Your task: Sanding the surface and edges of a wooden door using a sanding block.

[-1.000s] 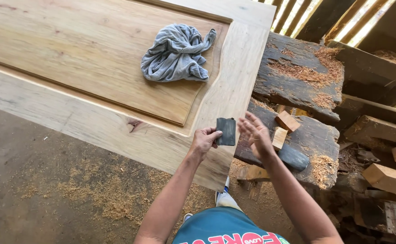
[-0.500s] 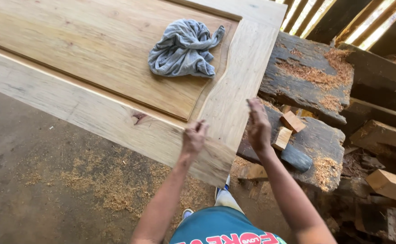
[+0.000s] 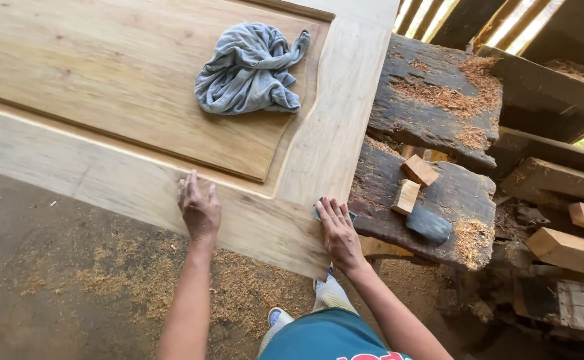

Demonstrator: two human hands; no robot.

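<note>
A pale wooden door panel [image 3: 139,193] lies flat in front of me, with a crumpled grey cloth [image 3: 252,70] on its raised centre field. My left hand [image 3: 199,208] rests flat on the near rail of the door, fingers spread, holding nothing. At the door's right edge, near the corner, my right hand [image 3: 337,233] presses down on a small dark piece of sandpaper [image 3: 319,213]. Only a sliver of the sandpaper shows beyond my fingers.
Dark rough planks [image 3: 432,113] with sawdust heaps lie right of the door. Two small wood blocks [image 3: 412,183] and a dark oblong stone [image 3: 429,225] sit on them. Timber offcuts [image 3: 572,250] are stacked at far right. Sawdust covers the floor [image 3: 72,280] below.
A second ago both hands were raised at the door's corner with the dark sandpaper between them. Now the left hand has moved left onto the rail and the right hand presses the sandpaper on the edge.
</note>
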